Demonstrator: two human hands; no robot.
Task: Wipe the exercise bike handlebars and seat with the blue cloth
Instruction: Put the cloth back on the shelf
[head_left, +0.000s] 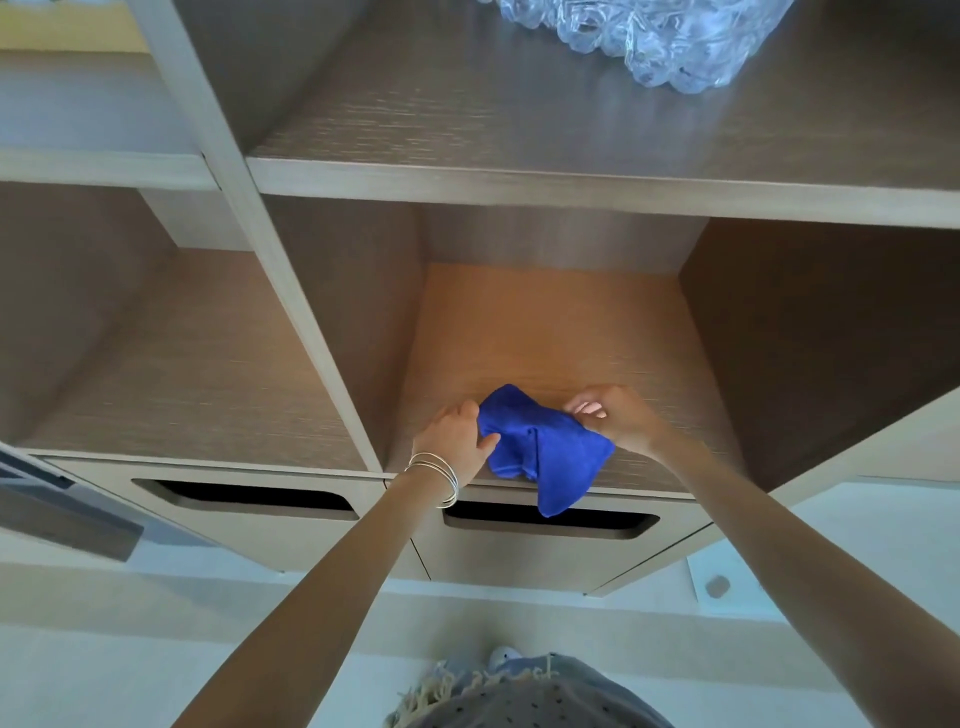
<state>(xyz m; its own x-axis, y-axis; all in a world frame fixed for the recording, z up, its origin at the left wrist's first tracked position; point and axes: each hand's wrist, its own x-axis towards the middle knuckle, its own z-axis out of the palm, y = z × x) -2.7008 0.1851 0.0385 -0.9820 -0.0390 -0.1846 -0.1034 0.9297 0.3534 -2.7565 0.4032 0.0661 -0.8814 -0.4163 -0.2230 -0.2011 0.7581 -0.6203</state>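
Observation:
The blue cloth (545, 452) lies bunched at the front edge of a wooden shelf compartment (545, 332), one corner hanging over the edge. My left hand (457, 436), with thin bangles on the wrist, pinches the cloth's left side. My right hand (613, 415) grips its right side with fingers curled on the fabric. No exercise bike, handlebars or seat are in view.
The shelving unit has a second open compartment (182, 353) to the left and cut-out drawer fronts (249, 499) below. A clear crinkled plastic pack (665, 36) sits on the upper shelf. Pale floor lies below, with my shoe (501, 657) visible.

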